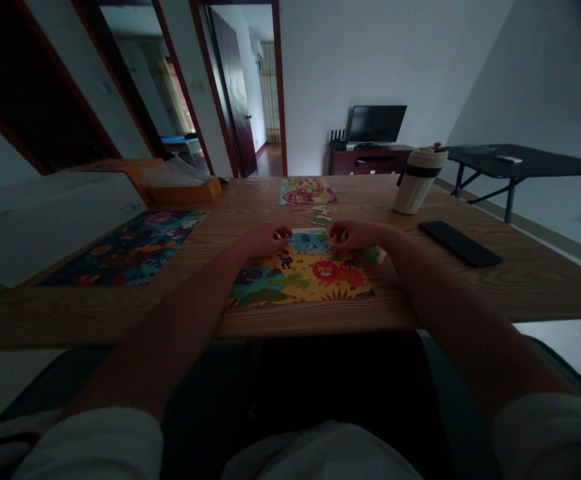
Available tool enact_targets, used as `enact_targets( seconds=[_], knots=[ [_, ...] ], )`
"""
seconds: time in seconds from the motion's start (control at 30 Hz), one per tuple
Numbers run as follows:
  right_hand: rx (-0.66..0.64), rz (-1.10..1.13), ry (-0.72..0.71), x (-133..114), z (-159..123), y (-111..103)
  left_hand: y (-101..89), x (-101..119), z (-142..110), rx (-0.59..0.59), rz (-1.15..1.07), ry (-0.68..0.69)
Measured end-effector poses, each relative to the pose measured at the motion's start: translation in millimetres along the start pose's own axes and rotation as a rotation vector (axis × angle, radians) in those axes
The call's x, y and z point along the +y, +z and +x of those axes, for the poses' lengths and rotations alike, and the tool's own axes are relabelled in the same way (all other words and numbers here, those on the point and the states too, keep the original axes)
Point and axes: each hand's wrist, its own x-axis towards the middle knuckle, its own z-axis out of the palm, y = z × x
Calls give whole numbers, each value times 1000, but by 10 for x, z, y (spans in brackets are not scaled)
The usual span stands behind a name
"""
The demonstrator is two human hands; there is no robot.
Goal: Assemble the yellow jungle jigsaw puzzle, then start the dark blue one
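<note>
A jigsaw puzzle (300,279) with a yellow safari picture, a lion and a crocodile lies flat near the table's front edge. At its far side is a blue puzzle piece (311,244) with an animal printed on it. My left hand (270,239) has its fingers curled at the blue piece's left edge. Opposite it, my right hand (350,236) grips the right edge with thumb and fingers pinched. The fingertips are small and dim. Loose puzzle pieces (321,215) lie just beyond the hands, and a greenish piece (370,254) sits partly under my right wrist.
A dark puzzle (135,250) lies at left beside a white box (65,207) and an orange box (185,192). Another colourful puzzle (306,191) is at the back. To the right stand a cream tumbler (419,180) and a black phone (457,243) on the wooden table (500,287).
</note>
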Motion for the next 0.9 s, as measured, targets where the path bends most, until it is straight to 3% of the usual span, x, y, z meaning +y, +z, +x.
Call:
enact_targets(
  seconds=[0.17, 0.33, 0.7, 0.83, 0.9],
  knots=[
    [-6, -95, 15, -8, -45, -57, -3, 3, 0, -7, 28, 3],
    [-103, -205, 31, -3, -67, -111, -14, 22, -7, -57, 61, -5],
    [-75, -287, 70, -62, -34, -64, -17, 33, -13, -53, 73, -9],
    [-36, -325, 90, 26, -83, -228, -26, 37, -21, -52, 68, -16],
    [-9, -332, 169, 129, -148, -372, -29, 41, -28, -52, 64, -29]
  ],
)
